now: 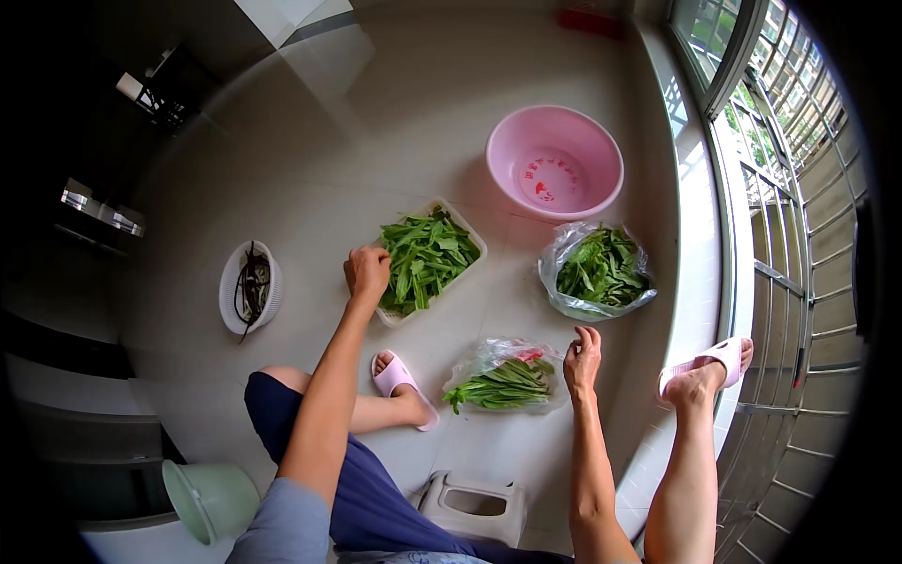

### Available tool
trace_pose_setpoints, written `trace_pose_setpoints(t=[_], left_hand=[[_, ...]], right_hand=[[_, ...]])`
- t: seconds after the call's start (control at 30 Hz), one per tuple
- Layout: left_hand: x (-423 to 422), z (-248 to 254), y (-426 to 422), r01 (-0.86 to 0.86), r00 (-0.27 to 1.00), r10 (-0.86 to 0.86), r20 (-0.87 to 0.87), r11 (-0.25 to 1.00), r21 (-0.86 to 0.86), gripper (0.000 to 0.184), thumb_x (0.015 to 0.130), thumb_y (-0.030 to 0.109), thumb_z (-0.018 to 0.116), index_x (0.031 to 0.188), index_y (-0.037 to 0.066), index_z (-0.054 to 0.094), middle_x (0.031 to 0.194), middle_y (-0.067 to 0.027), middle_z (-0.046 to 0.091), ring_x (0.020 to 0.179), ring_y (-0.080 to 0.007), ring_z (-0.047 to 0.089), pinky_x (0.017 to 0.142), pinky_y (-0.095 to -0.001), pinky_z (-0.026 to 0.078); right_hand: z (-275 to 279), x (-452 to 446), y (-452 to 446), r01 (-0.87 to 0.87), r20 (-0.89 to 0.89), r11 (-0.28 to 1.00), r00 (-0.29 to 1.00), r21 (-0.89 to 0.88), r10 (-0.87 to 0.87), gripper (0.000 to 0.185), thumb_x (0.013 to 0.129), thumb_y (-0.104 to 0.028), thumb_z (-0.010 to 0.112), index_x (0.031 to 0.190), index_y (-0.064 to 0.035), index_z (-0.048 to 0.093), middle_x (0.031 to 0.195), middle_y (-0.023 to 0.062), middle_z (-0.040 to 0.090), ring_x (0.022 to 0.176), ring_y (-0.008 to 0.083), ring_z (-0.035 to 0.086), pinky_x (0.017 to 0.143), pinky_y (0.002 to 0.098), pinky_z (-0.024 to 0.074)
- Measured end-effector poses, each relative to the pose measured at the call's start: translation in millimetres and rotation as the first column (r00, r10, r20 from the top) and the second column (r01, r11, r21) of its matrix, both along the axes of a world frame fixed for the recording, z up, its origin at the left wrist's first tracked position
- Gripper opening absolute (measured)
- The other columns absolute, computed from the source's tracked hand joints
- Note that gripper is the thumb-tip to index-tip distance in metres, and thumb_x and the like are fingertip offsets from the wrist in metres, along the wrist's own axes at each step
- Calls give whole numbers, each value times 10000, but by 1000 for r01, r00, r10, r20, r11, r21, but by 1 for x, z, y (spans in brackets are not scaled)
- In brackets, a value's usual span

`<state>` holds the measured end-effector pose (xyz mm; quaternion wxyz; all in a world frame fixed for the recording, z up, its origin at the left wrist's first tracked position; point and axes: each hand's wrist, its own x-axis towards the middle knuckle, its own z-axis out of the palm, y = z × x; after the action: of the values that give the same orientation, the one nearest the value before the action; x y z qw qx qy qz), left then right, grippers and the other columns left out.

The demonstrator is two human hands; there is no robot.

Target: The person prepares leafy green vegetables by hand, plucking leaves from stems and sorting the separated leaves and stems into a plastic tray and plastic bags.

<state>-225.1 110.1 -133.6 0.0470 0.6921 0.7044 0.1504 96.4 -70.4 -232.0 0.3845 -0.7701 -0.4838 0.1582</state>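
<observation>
My left hand [367,274] is closed at the left edge of a pale basket [472,228] heaped with cut green leaves [427,258]; whether its curled fingers hold anything is hidden. Between a clear bag of leafy greens [601,268] and a clear bag of long green stems [507,383], my right hand [583,358] hovers with bent fingers slightly apart, nothing visible in them. The stems lie to the left of this hand, with the leafy bag above it.
A pink basin [556,162] stands beyond the bags. At the left are a white basket [272,291] with dark strands and a green bucket [211,500]. A grey stool [474,503] is near my legs. A window ledge [700,226] runs along the right.
</observation>
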Motion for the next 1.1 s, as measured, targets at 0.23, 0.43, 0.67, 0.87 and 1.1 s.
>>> trace_pose_setpoints(t=[0.23, 0.43, 0.67, 0.87, 1.1], left_hand=[[4, -29, 16, -86, 980, 5, -199, 911, -404, 351, 684, 190, 611, 994, 44, 536, 1028, -113, 498, 966, -272, 460, 812, -352, 385], [-17, -11, 38, 238, 892, -431, -137, 705, -669, 562, 626, 292, 617, 1081, 7, 452, 1082, -167, 457, 1005, -295, 434, 863, -344, 344], [58, 121, -74, 854, 507, -859, 73, 489, -178, 398, 634, 133, 613, 994, 11, 493, 1033, -136, 490, 960, -277, 458, 811, -374, 361], [68, 107, -116, 718, 618, -779, 105, 504, -479, 375, 653, 122, 588, 1005, 28, 499, 996, -136, 500, 933, -286, 456, 802, -358, 361], [65, 91, -101, 695, 637, -759, 132, 492, -525, 385, 651, 122, 590, 1008, 18, 490, 976, -118, 501, 914, -274, 464, 807, -338, 355]], right_hand=[[-13, 9, -6, 5, -109, 997, 994, -80, -14, 265, 657, 45, 451, 904, -2, 534, 948, 143, 502, 692, 237, 533, 647, 303, 437], [-11, 11, -15, 4, -311, 973, 947, -232, -78, 179, 691, -10, 452, 806, 6, 589, 670, 124, 593, 593, 162, 579, 572, 261, 458], [-47, 1, -36, -206, -341, 883, 938, -423, 56, 232, 650, 10, 429, 810, -6, 597, 731, 143, 595, 681, 229, 581, 646, 307, 459], [-59, -27, -43, -299, -315, 828, 936, -474, 158, 247, 675, -3, 406, 840, -21, 589, 829, 180, 574, 811, 297, 555, 737, 345, 433], [-97, -37, -46, -297, -188, 741, 955, -602, 231, 213, 694, -80, 435, 863, -53, 562, 845, 206, 546, 813, 348, 522, 702, 403, 426]])
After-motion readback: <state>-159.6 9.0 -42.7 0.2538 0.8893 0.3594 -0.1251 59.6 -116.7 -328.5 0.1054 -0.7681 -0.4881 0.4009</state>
